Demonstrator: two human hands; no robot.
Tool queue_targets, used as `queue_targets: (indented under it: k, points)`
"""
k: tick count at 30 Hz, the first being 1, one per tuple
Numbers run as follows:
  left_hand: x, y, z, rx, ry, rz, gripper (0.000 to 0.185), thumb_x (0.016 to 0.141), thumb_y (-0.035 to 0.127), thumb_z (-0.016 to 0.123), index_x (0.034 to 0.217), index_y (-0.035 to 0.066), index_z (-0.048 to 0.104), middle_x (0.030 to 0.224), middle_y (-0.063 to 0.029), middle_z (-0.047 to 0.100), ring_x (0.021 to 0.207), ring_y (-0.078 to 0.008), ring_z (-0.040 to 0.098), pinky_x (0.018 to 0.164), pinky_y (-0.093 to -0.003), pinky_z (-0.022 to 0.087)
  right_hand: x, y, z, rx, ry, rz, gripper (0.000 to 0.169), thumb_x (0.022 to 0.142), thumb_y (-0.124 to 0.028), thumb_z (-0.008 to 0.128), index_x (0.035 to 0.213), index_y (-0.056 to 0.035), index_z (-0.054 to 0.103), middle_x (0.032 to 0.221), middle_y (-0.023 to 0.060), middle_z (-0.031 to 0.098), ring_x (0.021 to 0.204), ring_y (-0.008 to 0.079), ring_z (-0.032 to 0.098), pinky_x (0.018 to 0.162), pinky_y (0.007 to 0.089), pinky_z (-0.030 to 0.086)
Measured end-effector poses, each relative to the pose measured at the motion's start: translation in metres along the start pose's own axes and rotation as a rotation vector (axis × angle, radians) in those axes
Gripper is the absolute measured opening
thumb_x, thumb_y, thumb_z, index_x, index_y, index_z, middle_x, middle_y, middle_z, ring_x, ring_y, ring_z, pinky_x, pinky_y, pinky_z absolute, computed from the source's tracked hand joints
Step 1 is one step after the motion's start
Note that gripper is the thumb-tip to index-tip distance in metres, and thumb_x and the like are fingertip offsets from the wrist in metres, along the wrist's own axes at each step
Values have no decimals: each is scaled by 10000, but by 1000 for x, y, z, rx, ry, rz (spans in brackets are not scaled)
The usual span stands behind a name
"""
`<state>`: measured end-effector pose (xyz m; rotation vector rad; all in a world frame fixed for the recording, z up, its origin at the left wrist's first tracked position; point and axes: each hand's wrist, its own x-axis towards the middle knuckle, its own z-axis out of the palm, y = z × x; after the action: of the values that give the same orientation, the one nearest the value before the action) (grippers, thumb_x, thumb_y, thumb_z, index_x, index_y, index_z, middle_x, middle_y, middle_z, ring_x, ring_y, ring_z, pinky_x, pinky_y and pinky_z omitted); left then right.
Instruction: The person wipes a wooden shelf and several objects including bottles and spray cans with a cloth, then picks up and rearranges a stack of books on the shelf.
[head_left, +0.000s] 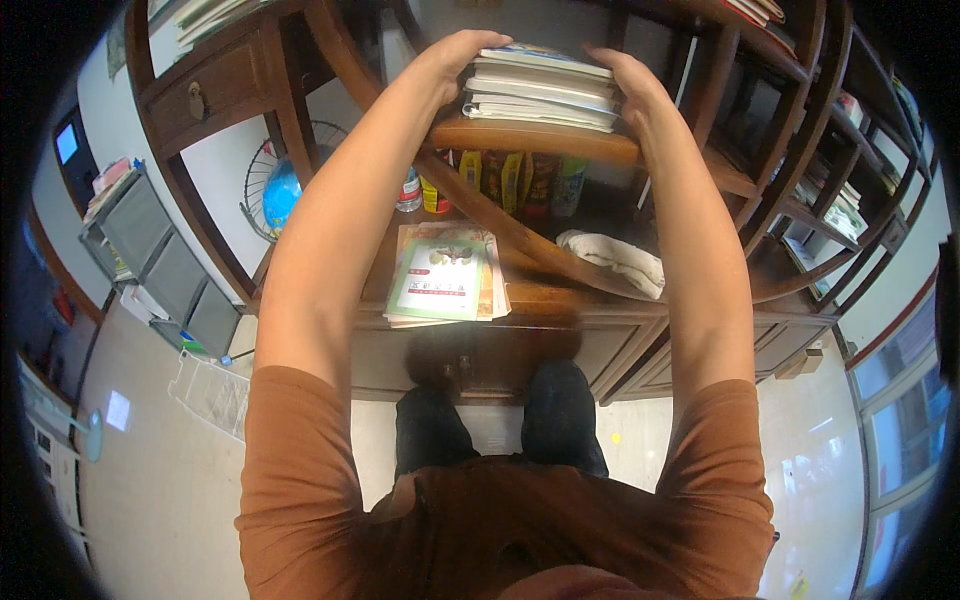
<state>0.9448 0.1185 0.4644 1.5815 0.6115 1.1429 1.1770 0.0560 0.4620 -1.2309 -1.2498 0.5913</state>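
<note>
A stack of books (541, 86) lies flat on a raised wooden shelf (532, 139), spines and page edges towards me. My left hand (459, 60) presses against the stack's left end, its thumb reaching over the top. At the right end my right hand (630, 79) does the same, thumb pointing inward and fingers partly hidden behind the books. On the lower cabinet top (360, 277), below the shelf, rests a smaller pile of booklets (439, 277) with a green-bordered cover bearing writing. A folded white cloth (615, 259) sits to its right.
A curved wooden bar (495, 210) crosses in front of the lower level. Several bottles and packets (510, 180) stand behind it. A blue globe (283, 195) is at left, near a grey drawer unit (176, 277). Open shelving (802, 150) holds more books at right.
</note>
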Motion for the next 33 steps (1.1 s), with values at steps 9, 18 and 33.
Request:
queue_targets:
  k: [9, 18, 33]
  points:
    - [14, 2, -1, -213, -114, -103, 616, 964, 511, 625, 1270, -23, 605, 1332, -207, 606, 1259, -307, 541, 1084, -417, 412, 41, 12, -33, 28, -64, 116, 545, 945, -456, 655, 1125, 58, 661, 922, 102, 670, 667, 202, 585, 610, 328, 488]
    - [-216, -65, 1, 801, 183, 955, 512, 846, 279, 766, 1260, 8, 633, 1183, -155, 694, 1139, -350, 643, 1050, -433, 472, -149, 46, 6, -356, 257, -1342, 141, 929, -83, 647, 1027, 3, 702, 999, 109, 720, 853, 245, 664, 795, 365, 524]
    - [-307, -217, -52, 1169, 176, 221, 679, 761, 199, 837, 1374, 62, 578, 1462, -213, 508, 1346, -400, 487, 1094, -457, 425, -240, 220, 119, -758, -364, -607, 695, 736, 13, 747, 1389, -142, 566, 1442, 151, 540, 1340, 373, 499, 1113, 472, 413]
